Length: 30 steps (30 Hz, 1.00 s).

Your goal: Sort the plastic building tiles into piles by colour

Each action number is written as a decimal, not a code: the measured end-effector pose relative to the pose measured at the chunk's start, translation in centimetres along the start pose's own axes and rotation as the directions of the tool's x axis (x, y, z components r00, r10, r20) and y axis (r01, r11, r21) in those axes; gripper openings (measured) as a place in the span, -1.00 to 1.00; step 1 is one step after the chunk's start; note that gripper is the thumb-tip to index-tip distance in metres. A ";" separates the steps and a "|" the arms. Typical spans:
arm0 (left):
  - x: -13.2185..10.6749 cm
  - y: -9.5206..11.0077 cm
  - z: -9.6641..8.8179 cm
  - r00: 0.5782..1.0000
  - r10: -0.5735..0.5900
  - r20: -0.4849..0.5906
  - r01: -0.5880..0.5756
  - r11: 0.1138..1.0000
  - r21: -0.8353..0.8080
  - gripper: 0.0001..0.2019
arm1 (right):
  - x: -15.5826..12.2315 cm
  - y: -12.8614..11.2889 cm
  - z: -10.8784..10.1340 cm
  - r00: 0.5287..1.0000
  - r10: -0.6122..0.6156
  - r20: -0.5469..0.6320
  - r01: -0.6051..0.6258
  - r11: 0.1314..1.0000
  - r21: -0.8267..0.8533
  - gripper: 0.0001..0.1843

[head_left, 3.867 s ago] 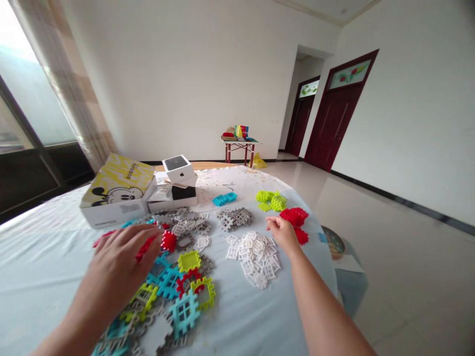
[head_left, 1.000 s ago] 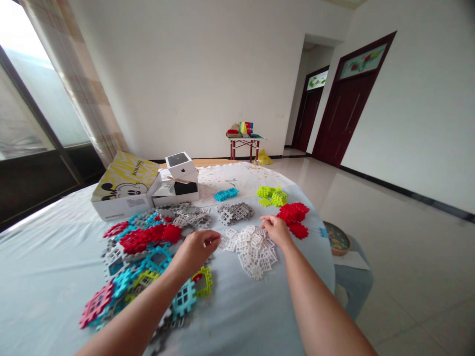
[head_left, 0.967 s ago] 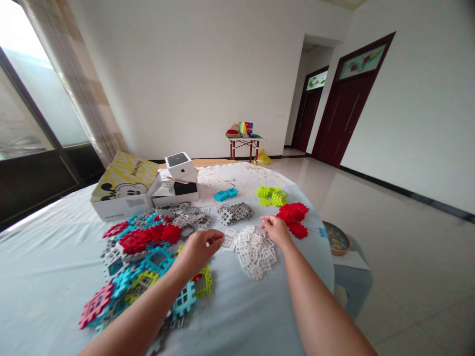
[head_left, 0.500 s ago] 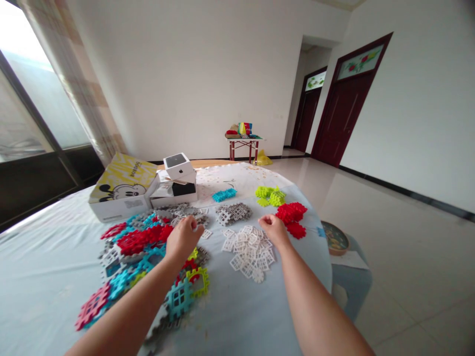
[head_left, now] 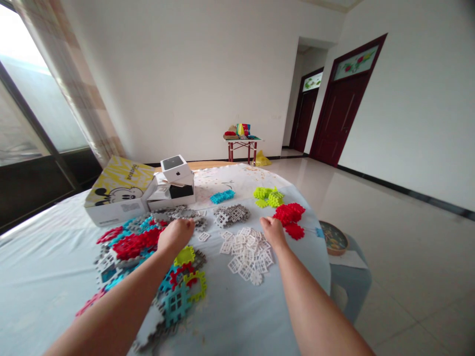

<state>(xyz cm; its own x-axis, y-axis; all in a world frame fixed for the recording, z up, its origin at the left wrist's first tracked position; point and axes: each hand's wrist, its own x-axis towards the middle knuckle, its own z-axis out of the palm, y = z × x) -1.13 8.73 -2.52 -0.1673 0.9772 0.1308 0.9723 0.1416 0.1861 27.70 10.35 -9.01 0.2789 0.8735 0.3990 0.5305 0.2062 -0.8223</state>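
My left hand [head_left: 177,233] is closed over the right side of the mixed pile of interlocking plastic building pieces, close to the red pieces [head_left: 135,244] and grey pieces [head_left: 174,212]. Whatever its fingers hold, if anything, is hidden. Just right of that hand lies one loose white window piece [head_left: 204,237]. My right hand [head_left: 272,230] is also closed, at the upper right edge of a heap of white window pieces [head_left: 247,252] and left of a red stack [head_left: 290,213]. I cannot make out anything in its fingers.
Small heaps of grey pieces [head_left: 232,215], blue pieces [head_left: 222,197] and lime green pieces [head_left: 269,196] stand further back on the cloth-covered table. A yellow-and-white cartoon box [head_left: 120,190] and a white phone box [head_left: 174,168] are at back left. A stool [head_left: 352,277] holds a round bowl [head_left: 334,238].
My left hand has moved slightly left and its fingers have curled in further. My right hand has turned and closed more, staying beside the white heap. The view has shifted slightly.
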 end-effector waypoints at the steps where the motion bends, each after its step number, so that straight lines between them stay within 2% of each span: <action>1: 0.0 0.1 0.0 1.000 0.010 0.003 -0.010 1.000 0.010 -0.46 | 0.0 0.0 0.0 1.000 -0.002 -0.003 0.002 1.000 0.001 -0.68; 9: -0.2 1.2 0.5 0.976 0.214 0.035 -0.216 0.975 0.054 -0.62 | -0.2 0.2 0.0 0.998 0.017 -0.063 -0.015 1.000 0.020 -0.65; 17: 0.8 1.0 1.7 0.963 0.235 0.134 -0.243 0.969 0.048 -0.70 | -0.2 0.4 0.3 0.995 0.064 -0.079 -0.059 0.996 0.062 -0.69; 23: 0.4 1.3 0.7 0.969 0.240 0.061 -0.242 0.970 0.034 -0.72 | -0.1 0.2 0.2 0.991 0.077 -0.114 -0.069 0.995 0.074 -0.73; 27: -1.5 2.3 -0.2 0.963 0.270 -0.008 -0.270 0.962 -0.042 -0.69 | 0.0 0.0 -0.2 0.986 0.082 -0.144 -0.074 0.995 0.061 -0.71; 30: -3.5 3.9 -0.4 0.950 0.310 -0.036 -0.312 0.942 -0.124 -0.68 | 0.1 -0.2 -0.3 0.989 0.070 -0.130 -0.061 0.996 0.065 -0.70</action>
<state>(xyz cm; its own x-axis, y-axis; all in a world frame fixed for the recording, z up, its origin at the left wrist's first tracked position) 3.14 5.79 -1.87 0.1362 0.9666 0.2171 0.9477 -0.1910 0.2556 27.88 10.20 -8.68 0.4165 0.8212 0.3901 0.4592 0.1803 -0.8698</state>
